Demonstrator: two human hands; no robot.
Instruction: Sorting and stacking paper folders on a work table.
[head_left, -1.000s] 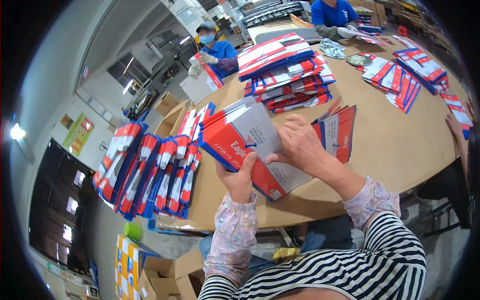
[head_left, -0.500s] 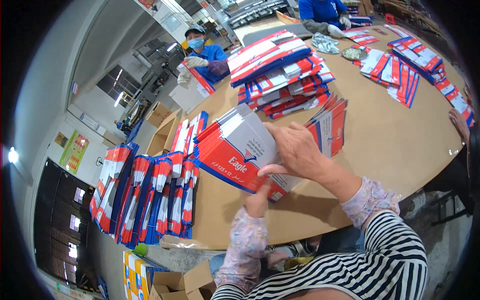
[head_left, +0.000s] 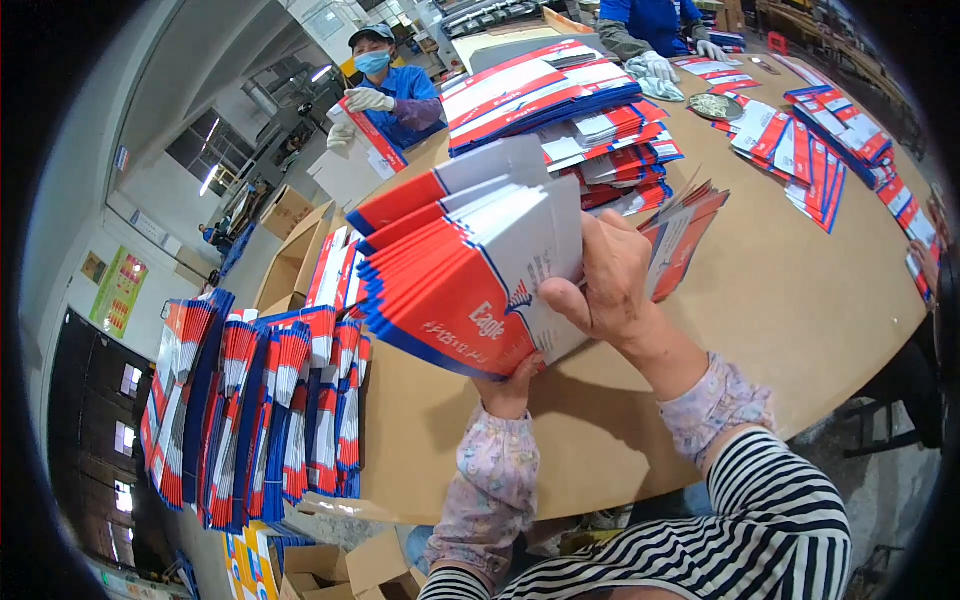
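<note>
A thick bundle of flat red, white and blue printed cartons point(head_left: 440, 290) is held up over the table, tilted, its layers fanned apart at the left edge. My right hand point(head_left: 612, 280) grips the bundle's right side, the thumb on the front face and the fingers behind it. At the bottom edge my left hand point(head_left: 515, 388) is closed on the same bundle, its fingers mostly hidden beneath. More cartons point(head_left: 685, 240) fan out just behind my right hand; whether they join the held bundle I cannot tell.
A tall pile of flat cartons point(head_left: 540, 95) stands beyond the bundle. Upright carton bundles point(head_left: 260, 400) line the table's left edge. Loose cartons point(head_left: 790, 150) and a small dish point(head_left: 715, 107) lie at the far right. Two gloved co-workers sit across the brown table point(head_left: 800, 330); another person's hand shows at right.
The bundle has risen and moved left, and its layers are spread wider. Both hands have shifted with it. The head view has moved slightly.
</note>
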